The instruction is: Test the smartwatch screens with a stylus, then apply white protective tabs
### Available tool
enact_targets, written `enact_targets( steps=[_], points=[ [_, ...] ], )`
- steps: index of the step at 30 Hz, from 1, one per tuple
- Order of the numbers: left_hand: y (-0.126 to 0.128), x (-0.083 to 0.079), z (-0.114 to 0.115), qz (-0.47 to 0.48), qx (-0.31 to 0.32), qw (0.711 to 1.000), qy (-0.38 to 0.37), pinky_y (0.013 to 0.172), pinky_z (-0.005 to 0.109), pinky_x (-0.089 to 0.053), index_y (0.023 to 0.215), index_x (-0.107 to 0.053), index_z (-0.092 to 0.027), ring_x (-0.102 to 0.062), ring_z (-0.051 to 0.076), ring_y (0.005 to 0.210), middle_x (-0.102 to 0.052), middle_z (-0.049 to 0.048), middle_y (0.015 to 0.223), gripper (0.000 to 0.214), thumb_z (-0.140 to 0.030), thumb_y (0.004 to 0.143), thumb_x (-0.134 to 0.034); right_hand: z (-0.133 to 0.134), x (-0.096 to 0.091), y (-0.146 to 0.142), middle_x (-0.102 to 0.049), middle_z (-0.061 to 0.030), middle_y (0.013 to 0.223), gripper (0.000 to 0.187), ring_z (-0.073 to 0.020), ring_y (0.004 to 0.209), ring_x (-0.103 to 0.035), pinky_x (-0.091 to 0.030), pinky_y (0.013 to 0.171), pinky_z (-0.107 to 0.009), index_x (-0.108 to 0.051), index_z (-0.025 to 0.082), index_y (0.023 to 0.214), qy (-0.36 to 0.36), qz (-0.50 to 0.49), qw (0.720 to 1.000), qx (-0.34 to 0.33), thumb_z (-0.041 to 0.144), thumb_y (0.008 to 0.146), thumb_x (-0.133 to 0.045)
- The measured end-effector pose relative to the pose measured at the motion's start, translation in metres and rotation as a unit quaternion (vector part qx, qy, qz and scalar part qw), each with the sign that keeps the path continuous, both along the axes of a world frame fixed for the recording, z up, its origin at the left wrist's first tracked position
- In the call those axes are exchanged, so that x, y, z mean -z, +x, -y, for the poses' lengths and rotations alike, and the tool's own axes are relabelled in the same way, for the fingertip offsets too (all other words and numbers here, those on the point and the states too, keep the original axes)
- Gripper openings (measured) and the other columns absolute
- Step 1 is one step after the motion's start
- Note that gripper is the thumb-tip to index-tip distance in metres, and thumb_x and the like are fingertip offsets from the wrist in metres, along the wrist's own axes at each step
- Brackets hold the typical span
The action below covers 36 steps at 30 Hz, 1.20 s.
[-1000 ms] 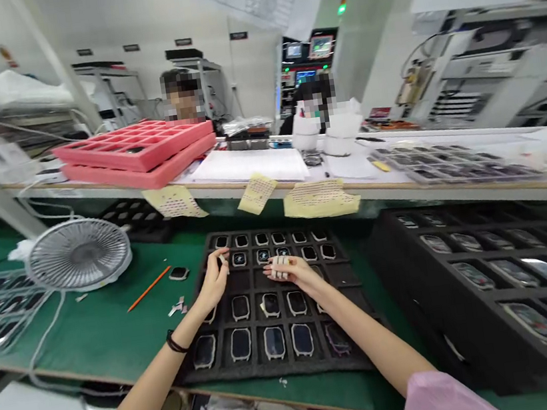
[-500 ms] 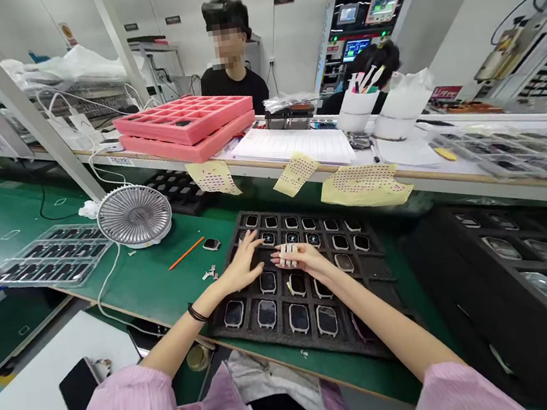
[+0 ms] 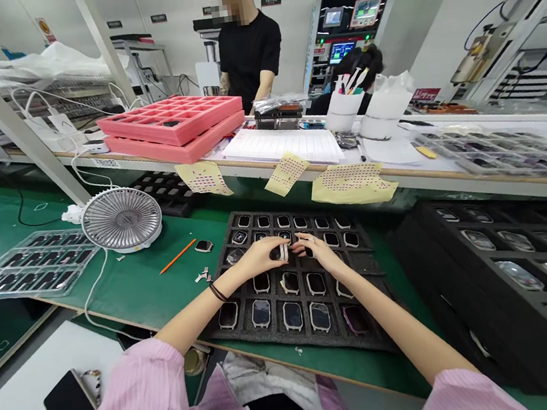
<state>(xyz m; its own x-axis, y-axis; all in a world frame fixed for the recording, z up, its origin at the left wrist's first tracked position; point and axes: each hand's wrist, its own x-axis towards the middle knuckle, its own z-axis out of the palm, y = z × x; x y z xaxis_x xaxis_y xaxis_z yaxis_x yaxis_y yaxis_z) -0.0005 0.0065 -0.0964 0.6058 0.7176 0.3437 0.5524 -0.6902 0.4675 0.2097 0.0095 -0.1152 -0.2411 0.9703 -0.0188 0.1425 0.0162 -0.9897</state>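
A black foam tray (image 3: 362, 267) with rows of small watch bodies lies on the green bench in front of me. My left hand (image 3: 260, 256) and my right hand (image 3: 316, 250) meet over its middle rows. Both are curled, and together they pinch a small watch body (image 3: 282, 252) between their fingertips. White tape or finger covers show on the fingertips. A black band sits on my left wrist.
A small fan (image 3: 121, 219), an orange pencil (image 3: 178, 256), one loose watch body (image 3: 203, 246) and small bits lie left of the tray. A clear tray (image 3: 29, 263) sits far left, black trays (image 3: 512, 254) right. Pink trays (image 3: 172, 121) and papers are on the shelf; a person in black stands behind.
My left hand moved right from the tray's left side to meet the right hand over the middle rows. The person behind the shelf stood up and the view shifted.
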Motion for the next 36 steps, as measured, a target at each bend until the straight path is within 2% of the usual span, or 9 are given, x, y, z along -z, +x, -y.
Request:
enact_targets(
  steps=[4, 10, 13, 17, 23, 27, 30, 33, 36],
  points=[
    [0.001, 0.004, -0.008, -0.039, 0.015, 0.999, 0.002, 0.099, 0.034, -0.049, 0.126, -0.061, -0.016, -0.064, 0.024, 0.115, -0.066, 0.0135, 0.126, 0.055, -0.029, 0.076, -0.078, -0.008, 0.015, 0.012, -0.065, -0.0086, 0.108, 0.031, -0.0274, 0.114, -0.057, -0.038, 0.107, -0.047, -0.07, 0.02, 0.105, 0.086, 0.123, 0.988, 0.036, 0.035, 0.086, -0.051],
    [-0.036, 0.001, -0.002, -0.143, -0.029, 0.989, 0.033, 0.104, 0.045, -0.042, 0.138, -0.051, -0.019, -0.057, 0.03, 0.123, -0.059, 0.0152, 0.136, 0.058, -0.046, 0.088, -0.062, -0.003, 0.023, 0.015, -0.063, -0.0141, 0.115, 0.046, -0.032, 0.116, -0.056, -0.039, 0.105, -0.053, -0.061, 0.017, 0.128, 0.158, 0.244, 0.957, 0.019, 0.03, 0.084, -0.054],
    [-0.051, 0.007, 0.005, -0.217, -0.015, 0.976, 0.026, 0.115, 0.049, -0.026, 0.143, -0.046, -0.022, -0.039, 0.029, 0.14, -0.044, 0.0114, 0.151, 0.052, -0.047, 0.097, -0.046, 0.01, 0.017, 0.014, -0.055, -0.0169, 0.131, 0.05, -0.0351, 0.129, -0.046, -0.033, 0.108, -0.057, -0.055, 0.02, 0.136, 0.203, 0.289, 0.935, 0.014, 0.037, 0.09, -0.051],
    [-0.059, 0.015, 0.015, -0.21, 0.018, 0.977, -0.026, 0.122, 0.046, -0.012, 0.152, -0.028, -0.024, -0.012, 0.023, 0.15, -0.019, 0.0059, 0.161, 0.052, -0.042, 0.103, -0.028, 0.027, 0.012, 0.008, -0.035, -0.0136, 0.155, 0.055, -0.0295, 0.144, -0.03, -0.024, 0.117, -0.054, -0.04, 0.022, 0.148, 0.308, 0.405, 0.858, -0.073, 0.046, 0.099, -0.036],
    [-0.058, 0.007, 0.023, -0.188, 0.057, 0.98, -0.031, 0.122, 0.045, -0.011, 0.152, -0.025, -0.024, -0.023, 0.019, 0.148, -0.031, 0.0072, 0.158, 0.051, -0.038, 0.104, -0.027, 0.033, 0.012, 0.001, -0.025, -0.0162, 0.159, 0.061, -0.0265, 0.149, -0.017, -0.016, 0.121, -0.051, -0.032, 0.011, 0.151, 0.281, 0.471, 0.818, -0.176, 0.046, 0.101, -0.031],
    [-0.02, -0.011, 0.015, -0.155, 0.005, 0.988, 0.022, 0.119, 0.046, -0.023, 0.143, -0.041, -0.018, -0.042, 0.021, 0.138, -0.047, 0.0119, 0.148, 0.044, -0.031, 0.102, -0.033, 0.053, 0.001, -0.008, -0.025, -0.0182, 0.159, 0.061, -0.0281, 0.149, -0.018, -0.016, 0.12, -0.053, -0.033, 0.009, 0.15, 0.303, 0.463, 0.813, -0.184, 0.045, 0.101, -0.033],
    [0.034, -0.024, 0.007, -0.154, 0.037, 0.987, 0.017, 0.105, 0.038, -0.042, 0.132, -0.053, -0.018, -0.057, 0.021, 0.122, -0.063, 0.0098, 0.131, 0.036, -0.025, 0.1, -0.04, 0.084, -0.005, -0.019, -0.038, -0.016, 0.154, 0.058, -0.0278, 0.146, -0.028, -0.018, 0.12, -0.054, -0.038, 0.015, 0.149, 0.349, 0.422, 0.811, -0.207, 0.046, 0.1, -0.038],
    [0.09, -0.026, 0.003, -0.205, 0.079, 0.975, 0.002, 0.103, 0.038, -0.044, 0.129, -0.054, -0.017, -0.057, 0.024, 0.121, -0.062, 0.0107, 0.13, 0.034, -0.027, 0.097, -0.046, 0.113, -0.003, -0.025, -0.039, -0.0143, 0.154, 0.055, -0.0276, 0.146, -0.029, -0.023, 0.119, -0.054, -0.042, 0.017, 0.146, 0.351, 0.398, 0.822, -0.205, 0.046, 0.1, -0.038],
    [0.129, -0.022, -0.001, -0.237, 0.067, 0.969, -0.004, 0.094, 0.04, -0.049, 0.121, -0.059, -0.012, -0.061, 0.029, 0.114, -0.063, 0.0169, 0.123, 0.032, -0.027, 0.092, -0.052, 0.129, 0.003, -0.025, -0.039, -0.0112, 0.154, 0.053, -0.0265, 0.145, -0.03, -0.027, 0.118, -0.054, -0.042, 0.021, 0.147, 0.339, 0.387, 0.838, -0.181, 0.045, 0.1, -0.04]
  ],
)
